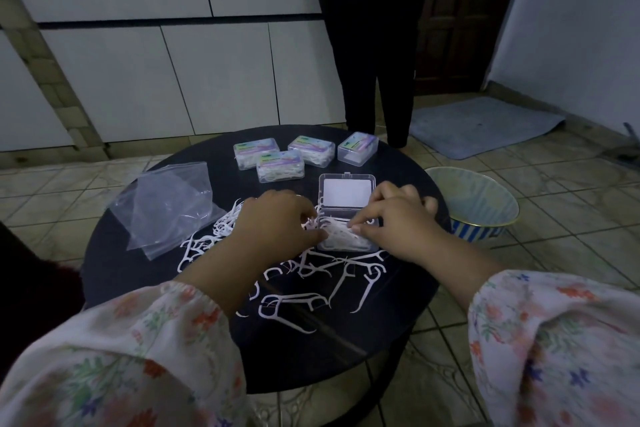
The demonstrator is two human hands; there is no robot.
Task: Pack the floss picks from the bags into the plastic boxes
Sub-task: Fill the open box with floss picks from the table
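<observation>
A bunch of white floss picks [341, 232] is pressed into the open clear box [346, 215] at the table's [114, 246] centre, pinched by curled fingers of the left hand [277, 222] and right hand [394, 222]. Loose picks [311, 288] are scattered in front. Behind, 3 filled boxes [280, 165] and 1 seemingly empty box [357, 148] are closed; their labels are unreadable. Empty bags [166, 208] lie left.

From my feed, the open box [347, 218] is half hidden: my left hand [277, 218] and right hand [394, 222] cover its near tray, so I cannot tell either grip on the picks [341, 230] inside. Beyond the box, a standing person [374, 45] is cut off at the top edge. The closed boxes' [280, 166] labels are too small to read.
</observation>
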